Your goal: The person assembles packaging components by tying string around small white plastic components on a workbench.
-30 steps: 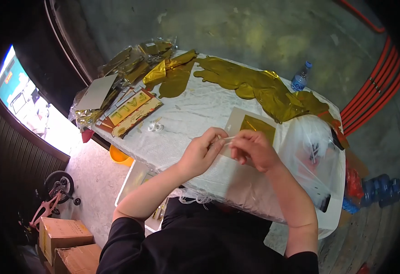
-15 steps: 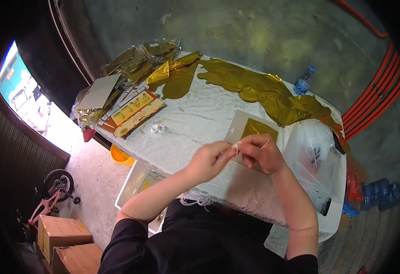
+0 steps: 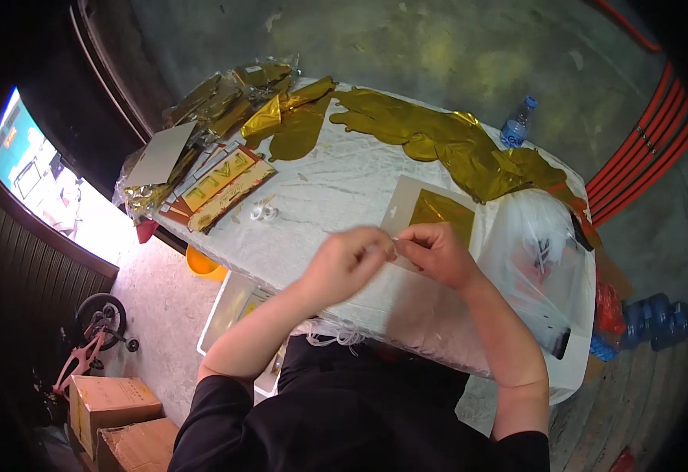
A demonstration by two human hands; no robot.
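My left hand (image 3: 349, 263) and my right hand (image 3: 441, 253) meet above the front part of the white-covered table (image 3: 320, 204). Both have their fingers pinched together around something small and whitish, too small to make out. Beneath and behind my right hand lies a grey card (image 3: 398, 206) with a gold foil sheet (image 3: 443, 215) on it. Left of the hands sits a small clear roll or ring (image 3: 264, 211). The left hand is slightly blurred.
Gold foil balloons (image 3: 430, 141) stretch along the back edge. Packaged foil pieces (image 3: 218, 102) and a printed "FALL" card (image 3: 222, 185) lie at the left. A water bottle (image 3: 517, 124) stands at the back right, a clear plastic bag (image 3: 529, 252) at the right. Boxes (image 3: 116, 401) are on the floor.
My hands have shifted slightly left and up in view. The left hand has turned, and its fingers are more curled. The whole view has shifted a little.
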